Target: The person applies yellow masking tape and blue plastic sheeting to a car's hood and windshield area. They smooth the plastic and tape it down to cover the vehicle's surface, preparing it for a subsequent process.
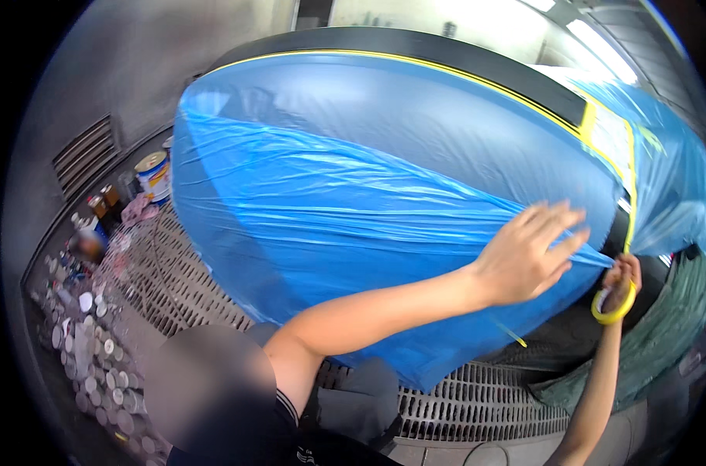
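Since translucent blue plastic film (322, 194) already spans most of the large curved dark vehicle body (368, 39), covering: looks well along, judging by the broad sheet and the thin yellow tape line (446, 68) bordering the body's upper edge.
Apparently left: the film's gathered end near the body's right edge, which shows no tape across it; the lower edge hangs loose above the grey slotted metal floor grating (485, 400).
Left hand (527, 256): fingers spread wide, nothing gripped, over the film's right part; whether it touches, I cannot tell.
Right hand (626, 273): curled around a ring-shaped yellow tape roll (615, 316), just beside the body's right edge; a yellow tape strip (633, 202) runs upward from it.
Hands counted: two.
Tape rolls: one.
Loose yellow tape tail (518, 339): one, on the film's lower right.
Blue sheeting: the main film, plus another blue plastic sheet (683, 179) at far right; layers cannot be separated.
Dark green cloth (648, 353): one, lower right.
Large white, blue and yellow tin (154, 179): one, by the grating's upper left corner.
Small round pale containers (108, 380): many, too crowded to count.
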{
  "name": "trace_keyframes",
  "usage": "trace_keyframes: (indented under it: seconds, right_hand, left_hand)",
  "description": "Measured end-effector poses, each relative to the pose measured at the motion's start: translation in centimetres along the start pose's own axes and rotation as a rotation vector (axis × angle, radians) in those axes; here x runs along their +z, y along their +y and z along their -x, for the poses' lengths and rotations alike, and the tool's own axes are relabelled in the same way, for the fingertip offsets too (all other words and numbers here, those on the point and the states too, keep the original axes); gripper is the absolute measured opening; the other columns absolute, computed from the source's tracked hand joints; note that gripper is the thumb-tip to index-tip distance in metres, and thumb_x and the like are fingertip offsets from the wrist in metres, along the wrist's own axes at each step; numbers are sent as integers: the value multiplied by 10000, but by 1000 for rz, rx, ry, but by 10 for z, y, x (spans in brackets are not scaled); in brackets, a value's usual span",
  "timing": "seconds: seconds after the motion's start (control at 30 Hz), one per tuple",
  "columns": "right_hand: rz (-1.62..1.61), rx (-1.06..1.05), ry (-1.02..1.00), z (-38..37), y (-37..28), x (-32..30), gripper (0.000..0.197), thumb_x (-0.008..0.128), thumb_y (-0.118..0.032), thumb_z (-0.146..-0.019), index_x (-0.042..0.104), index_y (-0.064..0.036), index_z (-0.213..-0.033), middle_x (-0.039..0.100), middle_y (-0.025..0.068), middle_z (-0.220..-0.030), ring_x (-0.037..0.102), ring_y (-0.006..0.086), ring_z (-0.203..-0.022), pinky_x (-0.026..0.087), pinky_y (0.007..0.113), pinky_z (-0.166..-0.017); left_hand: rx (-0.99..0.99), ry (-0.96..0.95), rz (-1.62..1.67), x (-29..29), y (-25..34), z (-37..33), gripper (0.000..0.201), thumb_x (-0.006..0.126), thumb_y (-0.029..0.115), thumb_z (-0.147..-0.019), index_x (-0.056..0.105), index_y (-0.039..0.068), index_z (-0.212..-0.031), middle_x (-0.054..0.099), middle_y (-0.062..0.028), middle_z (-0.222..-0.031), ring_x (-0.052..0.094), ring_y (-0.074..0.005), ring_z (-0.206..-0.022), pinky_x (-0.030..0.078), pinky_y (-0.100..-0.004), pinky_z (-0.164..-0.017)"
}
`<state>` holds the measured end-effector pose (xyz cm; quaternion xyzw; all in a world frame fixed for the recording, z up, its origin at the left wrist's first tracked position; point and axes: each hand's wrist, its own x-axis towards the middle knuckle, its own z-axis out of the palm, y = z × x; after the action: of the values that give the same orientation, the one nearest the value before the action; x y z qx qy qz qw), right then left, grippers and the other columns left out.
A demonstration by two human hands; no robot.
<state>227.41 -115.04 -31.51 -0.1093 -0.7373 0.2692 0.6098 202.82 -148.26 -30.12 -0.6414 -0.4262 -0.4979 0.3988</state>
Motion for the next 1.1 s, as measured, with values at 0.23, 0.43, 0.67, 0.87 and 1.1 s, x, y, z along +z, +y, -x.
trace_keyframes:
  seconds: [0.23,0.43,0.67,0.87,1.1]
  right_hand:
    - [332,-214,62,42,-166,54,318,735,-58,-968,458,-126,-826,364,-80,-711,338,16,-613,262,192,-565]
    - [-21,271,-868,120,-321,253,383,610,85,-843,457,-39,-1171,511,3,-885,475,72,-750,398,243,-679]
    - [-380,286,-984,134,-374,383,263,544,33,-1009,432,14,-1246,609,85,-987,573,96,-852,468,247,-753]
    - [-313,-442,-801,163,-391,468,491,911,-92,-795,523,-39,-1091,742,97,-930,745,189,-775,579,285,-710]
    - [-375,-478,-877,189,-398,548,493,917,-62,-766,520,-47,-1058,668,94,-861,683,263,-632,520,350,-522]
  left_hand:
    - [-315,-121,194,-187,-36,90,340,837,75,-830,750,82,-1159,700,-42,-907,645,-170,-721,513,-306,-658]
    - [-1209,-586,996,-282,-53,103,567,872,44,-845,645,-35,-1358,654,11,-869,591,-13,-687,470,-178,-618]
    - [-1163,-422,1181,-374,-95,114,868,891,-67,-754,489,-31,-1522,631,-50,-984,655,-122,-891,599,-260,-788]
    - [-840,-141,939,-437,-108,139,1012,984,188,-684,470,-50,-1523,434,-164,-1505,476,-301,-1420,448,-467,-1190]
    - [-786,119,683,-468,-129,164,588,883,43,-774,675,-50,-1316,512,-329,-1498,566,-384,-1363,496,-470,-1139]
